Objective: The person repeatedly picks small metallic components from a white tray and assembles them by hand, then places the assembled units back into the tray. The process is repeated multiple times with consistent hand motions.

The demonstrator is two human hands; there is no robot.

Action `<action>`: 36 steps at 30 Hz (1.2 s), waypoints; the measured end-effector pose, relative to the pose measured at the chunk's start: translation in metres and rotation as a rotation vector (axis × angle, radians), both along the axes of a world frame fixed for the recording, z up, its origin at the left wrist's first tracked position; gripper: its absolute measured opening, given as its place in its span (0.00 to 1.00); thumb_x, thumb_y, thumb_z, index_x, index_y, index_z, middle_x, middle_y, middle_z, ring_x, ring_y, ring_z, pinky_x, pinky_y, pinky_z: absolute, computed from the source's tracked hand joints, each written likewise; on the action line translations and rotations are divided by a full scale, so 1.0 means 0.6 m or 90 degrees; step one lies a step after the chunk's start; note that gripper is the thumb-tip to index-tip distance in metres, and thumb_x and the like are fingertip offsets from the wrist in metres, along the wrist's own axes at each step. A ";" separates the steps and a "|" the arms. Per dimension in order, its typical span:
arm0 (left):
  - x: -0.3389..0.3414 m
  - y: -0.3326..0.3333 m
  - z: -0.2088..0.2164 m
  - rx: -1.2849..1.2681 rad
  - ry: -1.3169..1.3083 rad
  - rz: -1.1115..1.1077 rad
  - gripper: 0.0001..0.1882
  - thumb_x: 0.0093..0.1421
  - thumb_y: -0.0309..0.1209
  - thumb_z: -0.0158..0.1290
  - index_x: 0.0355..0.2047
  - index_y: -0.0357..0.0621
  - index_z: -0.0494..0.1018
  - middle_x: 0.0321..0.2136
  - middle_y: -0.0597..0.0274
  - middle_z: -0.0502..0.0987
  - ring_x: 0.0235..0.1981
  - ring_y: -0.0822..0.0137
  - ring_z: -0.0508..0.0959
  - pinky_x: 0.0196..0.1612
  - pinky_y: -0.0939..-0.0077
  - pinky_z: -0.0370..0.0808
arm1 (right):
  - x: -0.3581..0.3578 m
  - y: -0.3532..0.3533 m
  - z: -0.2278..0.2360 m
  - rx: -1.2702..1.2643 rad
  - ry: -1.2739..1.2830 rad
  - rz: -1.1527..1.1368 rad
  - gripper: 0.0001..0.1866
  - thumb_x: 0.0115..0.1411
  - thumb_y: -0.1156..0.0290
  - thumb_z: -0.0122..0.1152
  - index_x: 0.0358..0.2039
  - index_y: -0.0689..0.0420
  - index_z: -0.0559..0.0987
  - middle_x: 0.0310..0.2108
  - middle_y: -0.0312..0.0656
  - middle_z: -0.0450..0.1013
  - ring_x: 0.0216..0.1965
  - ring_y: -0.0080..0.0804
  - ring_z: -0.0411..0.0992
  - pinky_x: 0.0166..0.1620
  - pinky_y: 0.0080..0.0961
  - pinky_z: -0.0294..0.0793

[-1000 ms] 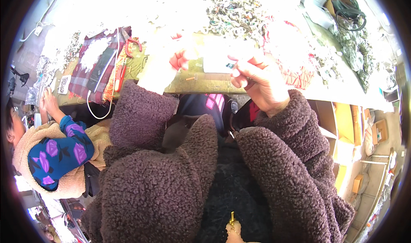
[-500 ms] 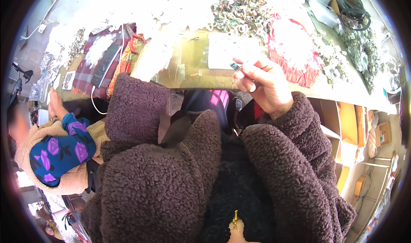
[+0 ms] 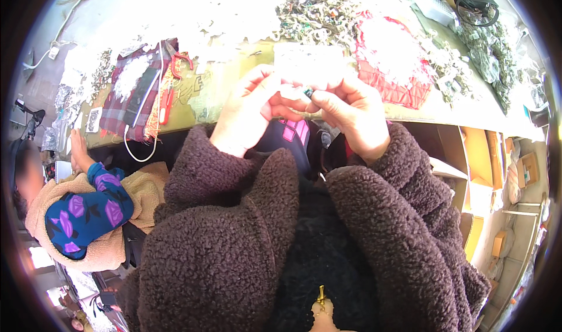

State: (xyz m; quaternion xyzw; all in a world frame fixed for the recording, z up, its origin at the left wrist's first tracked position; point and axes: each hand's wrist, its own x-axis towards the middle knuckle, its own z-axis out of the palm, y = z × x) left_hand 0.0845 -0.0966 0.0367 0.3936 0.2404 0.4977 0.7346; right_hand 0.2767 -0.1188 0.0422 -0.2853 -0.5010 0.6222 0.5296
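The right hand (image 3: 354, 114) pinches a dark piece (image 3: 308, 92) just beside the left hand (image 3: 247, 112), whose grip cannot be told; light, steady pressure would likely suit something so small.

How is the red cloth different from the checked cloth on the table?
The red cloth is mostly one colour, while the plaid cloth has a dark checked pattern. The red cloth looks puckered along its near edge; the plaid cloth looks flatter. The red cloth is on the right, the plaid cloth on the left. Both lie on the worktable with something bright white on top, too washed out to make out.
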 end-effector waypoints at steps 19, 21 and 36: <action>0.024 -0.019 -0.031 -0.150 -0.120 -0.163 0.13 0.60 0.24 0.50 0.45 0.34 0.70 0.36 0.53 0.77 0.34 0.60 0.78 0.32 0.68 0.76 | 0.022 -0.003 -0.011 0.528 -0.447 -0.190 0.14 0.53 0.79 0.61 0.42 0.60 0.77 0.29 0.45 0.76 0.30 0.40 0.76 0.35 0.30 0.75; 0.019 -0.019 -0.029 -0.136 -0.134 -0.183 0.10 0.61 0.25 0.49 0.42 0.35 0.70 0.32 0.53 0.77 0.30 0.62 0.79 0.27 0.72 0.75 | 0.023 -0.009 -0.008 0.495 -0.487 -0.185 0.15 0.52 0.76 0.61 0.42 0.59 0.77 0.30 0.46 0.76 0.31 0.45 0.76 0.36 0.34 0.75; 0.015 -0.029 -0.013 0.061 0.321 -0.050 0.10 0.62 0.23 0.52 0.42 0.31 0.74 0.26 0.59 0.77 0.21 0.73 0.74 0.23 0.83 0.69 | 0.027 -0.004 -0.009 0.539 -0.541 -0.104 0.18 0.55 0.76 0.59 0.48 0.54 0.77 0.33 0.44 0.77 0.35 0.41 0.77 0.39 0.31 0.75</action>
